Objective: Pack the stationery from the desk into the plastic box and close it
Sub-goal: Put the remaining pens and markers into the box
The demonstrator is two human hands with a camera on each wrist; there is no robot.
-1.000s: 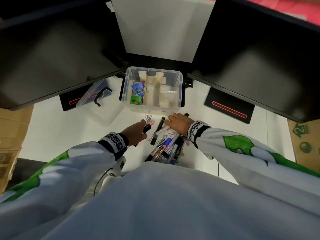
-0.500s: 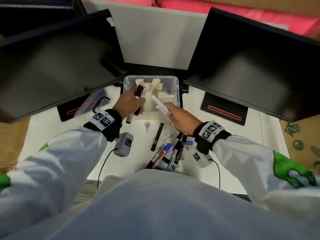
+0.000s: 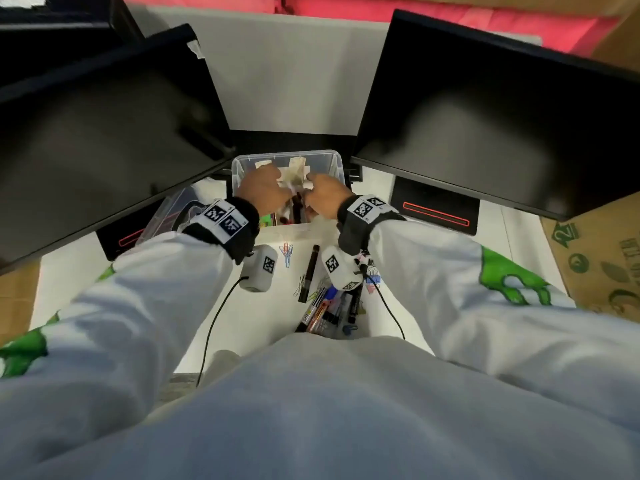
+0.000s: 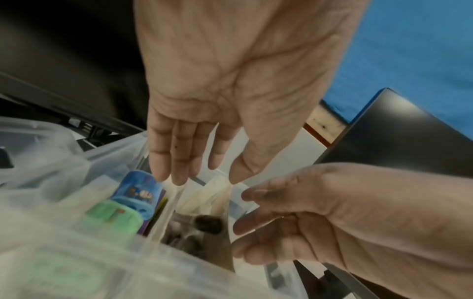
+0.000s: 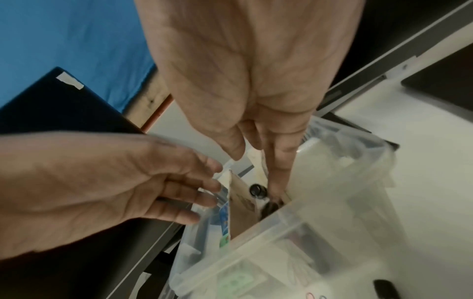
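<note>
Two hands were over the clear plastic storage box [image 3: 331, 160], which stood uncovered on the white counter [image 3: 72, 271] between two black monitors [image 3: 485, 116]. The left hand [image 4: 230, 85] hung above the box's left side with fingers straight and loosely spread, holding nothing. The right hand [image 5: 256, 76] pointed downward into the middle compartment, its fingers [image 5: 280, 161] extended and reaching the dark marker caps [image 5: 258, 190] standing there; no closed grip on them could be made out.

The box was translucent, with rounded corners and internal dividers. Its left compartment held a blue cylindrical sharpener [image 4: 138, 194] lying against a green plastic item [image 4: 115, 220]. Cream-coloured sticky-note pads [image 3: 294, 169] stood toward the rear, and dark markers [image 4: 208, 222] occupied the middle section.

Loose stationery lay on the counter near the person's body, just short of the box: a black marker pen [image 3: 309, 271], a cluster of coloured paper clips [image 3: 286, 252], and a heap of pens and markers [image 3: 329, 311]. A clear lid with a black handle [image 3: 166, 213] lay to the left of the box, partly hidden by the left sleeve.
</note>
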